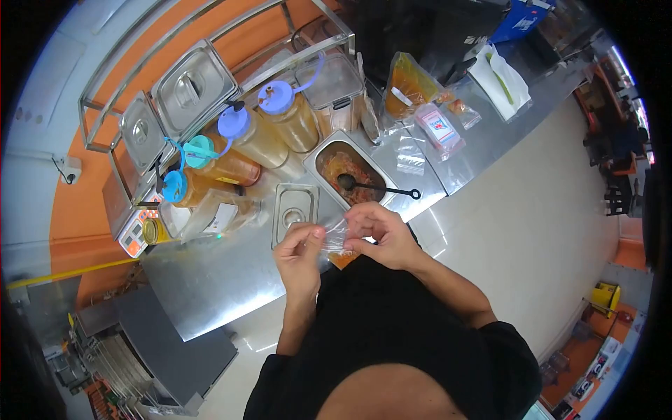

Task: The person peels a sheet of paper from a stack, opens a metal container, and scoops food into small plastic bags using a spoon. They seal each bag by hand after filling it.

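A small clear plastic bag (336, 236) is stretched between my two hands, close to my body, with orange-brown food in its bottom. My left hand (299, 253) pinches one side of its top between thumb and fingers. On the other side, the fingers and thumb of my right hand (378, 236) grip the plastic. Just beyond my hands stands a steel pan (316, 159) of reddish chopped food in liquid. A black ladle (381, 187) rests in it, its handle over the rim. Left of the pan lies a steel lid (294, 210).
Several squeeze-type bottles with blue and teal caps stand behind, one being a purple-capped bottle (255, 136). To the right are a large bag of orange sauce (406, 87), a pack of small bags (439, 129) and loose zip bags (411, 154). A scale (133, 234) sits at the left.
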`<action>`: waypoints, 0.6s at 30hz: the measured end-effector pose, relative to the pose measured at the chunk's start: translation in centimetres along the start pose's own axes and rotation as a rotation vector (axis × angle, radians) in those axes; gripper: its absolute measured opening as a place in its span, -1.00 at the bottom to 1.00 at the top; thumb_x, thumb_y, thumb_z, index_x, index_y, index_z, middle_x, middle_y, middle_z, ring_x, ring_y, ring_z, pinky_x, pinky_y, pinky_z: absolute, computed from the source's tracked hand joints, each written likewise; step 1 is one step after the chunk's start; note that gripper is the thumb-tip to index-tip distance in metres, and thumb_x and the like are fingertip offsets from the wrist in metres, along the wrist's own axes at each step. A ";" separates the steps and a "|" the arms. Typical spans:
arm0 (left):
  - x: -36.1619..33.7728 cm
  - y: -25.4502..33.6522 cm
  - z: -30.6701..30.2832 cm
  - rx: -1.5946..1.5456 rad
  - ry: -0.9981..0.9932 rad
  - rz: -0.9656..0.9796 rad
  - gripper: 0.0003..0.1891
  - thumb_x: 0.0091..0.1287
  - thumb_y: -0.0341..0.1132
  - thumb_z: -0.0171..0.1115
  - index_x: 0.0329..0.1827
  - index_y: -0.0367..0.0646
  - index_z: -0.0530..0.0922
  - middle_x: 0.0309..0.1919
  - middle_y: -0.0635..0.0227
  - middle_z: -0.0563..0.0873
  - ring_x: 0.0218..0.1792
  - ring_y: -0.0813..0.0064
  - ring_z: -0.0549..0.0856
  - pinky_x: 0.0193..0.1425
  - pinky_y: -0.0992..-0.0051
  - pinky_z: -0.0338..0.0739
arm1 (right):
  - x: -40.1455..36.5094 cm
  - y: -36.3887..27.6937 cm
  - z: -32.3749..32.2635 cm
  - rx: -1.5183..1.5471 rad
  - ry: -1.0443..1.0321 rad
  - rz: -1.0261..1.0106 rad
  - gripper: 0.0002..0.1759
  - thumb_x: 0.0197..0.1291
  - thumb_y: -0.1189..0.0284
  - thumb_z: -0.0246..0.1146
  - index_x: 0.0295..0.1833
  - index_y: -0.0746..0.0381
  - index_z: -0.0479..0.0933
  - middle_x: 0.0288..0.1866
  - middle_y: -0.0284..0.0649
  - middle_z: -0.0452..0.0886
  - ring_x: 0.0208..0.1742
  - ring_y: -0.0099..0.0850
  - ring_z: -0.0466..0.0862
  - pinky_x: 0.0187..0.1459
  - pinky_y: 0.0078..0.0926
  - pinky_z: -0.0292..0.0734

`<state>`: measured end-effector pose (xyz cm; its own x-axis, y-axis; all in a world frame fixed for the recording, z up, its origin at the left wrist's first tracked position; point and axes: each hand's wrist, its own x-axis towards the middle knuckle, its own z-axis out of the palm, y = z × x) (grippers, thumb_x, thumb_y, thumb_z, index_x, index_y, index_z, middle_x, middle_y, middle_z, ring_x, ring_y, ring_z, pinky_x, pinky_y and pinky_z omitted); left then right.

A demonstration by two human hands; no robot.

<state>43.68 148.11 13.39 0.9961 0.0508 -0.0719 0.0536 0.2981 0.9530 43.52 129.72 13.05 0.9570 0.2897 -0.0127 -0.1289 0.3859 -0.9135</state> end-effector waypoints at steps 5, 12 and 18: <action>-0.3 -0.4 0.9 -0.038 0.000 -0.047 -0.93 0.34 -0.50 0.37 -0.20 -0.33 0.71 -0.27 0.32 0.68 -0.25 0.59 0.58 -0.14 0.58 0.46 | -0.1 -0.5 -0.1 -0.026 0.027 -0.026 -0.66 0.23 0.66 0.36 0.09 0.31 0.49 -0.15 -0.36 0.58 -0.06 -0.62 0.62 0.07 -0.53 0.57; -0.1 0.7 1.1 0.077 -0.086 -0.018 -0.89 0.34 -0.54 0.35 -0.11 -0.33 0.68 -0.22 0.32 0.71 -0.17 0.59 0.68 -0.07 0.61 0.56 | 0.4 -0.7 0.0 0.036 0.102 -0.012 -0.87 0.34 0.61 0.28 -0.03 0.35 0.54 -0.10 -0.32 0.62 -0.05 -0.60 0.62 0.06 -0.54 0.57; -0.5 0.2 0.7 0.092 -0.034 -0.039 -0.86 0.35 -0.53 0.35 -0.07 -0.36 0.67 -0.22 0.27 0.77 -0.17 0.58 0.71 -0.04 0.60 0.58 | 0.7 -1.1 -0.4 0.042 0.223 -0.045 -0.86 0.31 0.61 0.32 -0.05 0.34 0.56 -0.13 -0.28 0.67 -0.07 -0.57 0.64 0.02 -0.58 0.56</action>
<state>43.29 147.47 13.85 0.9949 0.0078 -0.1009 0.0970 0.2106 0.9727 44.39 129.18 13.85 0.9951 0.0729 -0.0664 -0.0915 0.4318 -0.8973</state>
